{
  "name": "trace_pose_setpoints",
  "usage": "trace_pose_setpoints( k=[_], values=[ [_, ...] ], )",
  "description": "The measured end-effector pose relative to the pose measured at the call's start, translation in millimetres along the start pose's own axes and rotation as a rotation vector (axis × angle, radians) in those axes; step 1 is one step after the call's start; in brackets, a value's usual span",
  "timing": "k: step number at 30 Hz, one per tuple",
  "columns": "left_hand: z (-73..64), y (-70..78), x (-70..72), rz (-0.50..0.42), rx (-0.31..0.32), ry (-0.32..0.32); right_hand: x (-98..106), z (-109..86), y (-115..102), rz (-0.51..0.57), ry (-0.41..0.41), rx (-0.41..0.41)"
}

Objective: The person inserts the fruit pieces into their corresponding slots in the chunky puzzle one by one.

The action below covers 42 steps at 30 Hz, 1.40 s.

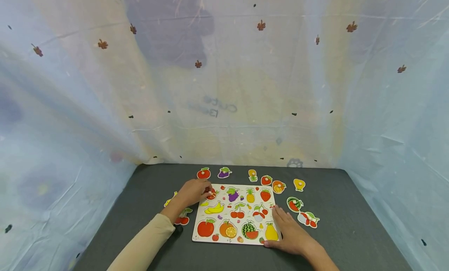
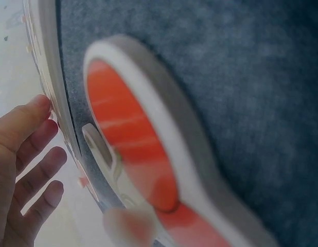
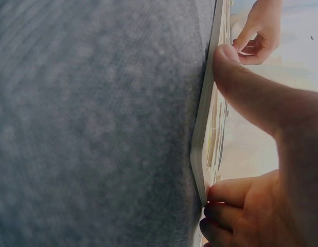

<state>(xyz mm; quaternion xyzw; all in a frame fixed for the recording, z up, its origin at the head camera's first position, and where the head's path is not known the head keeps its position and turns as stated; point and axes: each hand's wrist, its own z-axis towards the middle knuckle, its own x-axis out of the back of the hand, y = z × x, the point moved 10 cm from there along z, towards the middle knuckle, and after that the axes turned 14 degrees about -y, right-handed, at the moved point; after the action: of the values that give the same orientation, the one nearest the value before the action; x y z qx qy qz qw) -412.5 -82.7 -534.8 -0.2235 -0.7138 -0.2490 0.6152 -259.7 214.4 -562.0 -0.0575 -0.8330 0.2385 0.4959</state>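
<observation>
A white fruit puzzle board (image 1: pixel 224 214) lies flat on the dark tabletop, printed with bananas, grapes, a pear and other fruit. At its far left corner my left hand (image 1: pixel 194 192) pinches a red fruit piece (image 1: pixel 212 194) between thumb and forefinger, close over the board. The other left fingers are loosely bent in the left wrist view. My right hand (image 1: pixel 292 234) rests along the board's right side, fingers extended, the thumb at the near edge. Beneath the left forearm lies a loose cherry piece (image 1: pixel 182 219), large and close in the left wrist view.
Behind the board lie an apple piece (image 1: pixel 203 173), grape piece (image 1: pixel 223 172), pineapple piece (image 1: pixel 252 175), strawberry piece (image 1: pixel 266 180) and orange piece (image 1: pixel 278 187). Right of it are a pear piece (image 1: pixel 299 185), watermelon piece (image 1: pixel 294 204) and red-and-white fruit piece (image 1: pixel 308 219). A patterned curtain (image 1: pixel 224 88) surrounds the table.
</observation>
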Motion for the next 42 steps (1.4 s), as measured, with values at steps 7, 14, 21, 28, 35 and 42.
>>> trace_pose_setpoints(
  k=[7, 14, 21, 28, 35, 42],
  values=[
    [0.9, -1.3, -1.8, -0.006, 0.012, -0.013, 1.8, -1.1, -0.8, 0.002, -0.002, 0.002],
    [3.5, -4.7, -5.3, -0.014, 0.021, -0.034, 0.5, -1.1, 0.0, 0.018, -0.002, 0.004],
    [6.1, -4.5, -0.9, -0.046, 0.008, -0.034, -1.3, 0.4, 1.7, 0.012, 0.0, 0.001],
    [16.6, -10.9, 5.3, -0.093, 0.047, -0.03, -2.1, 0.9, 3.2, 0.009, 0.004, 0.01],
    [25.1, -17.2, 11.3, -0.137, 0.085, -0.022, -4.1, 3.5, 5.4, 0.011, -0.005, 0.006],
    [35.0, -23.6, 13.3, -0.144, 0.096, 0.002, -4.0, 3.8, 5.5, 0.002, 0.004, 0.011]
  ],
)
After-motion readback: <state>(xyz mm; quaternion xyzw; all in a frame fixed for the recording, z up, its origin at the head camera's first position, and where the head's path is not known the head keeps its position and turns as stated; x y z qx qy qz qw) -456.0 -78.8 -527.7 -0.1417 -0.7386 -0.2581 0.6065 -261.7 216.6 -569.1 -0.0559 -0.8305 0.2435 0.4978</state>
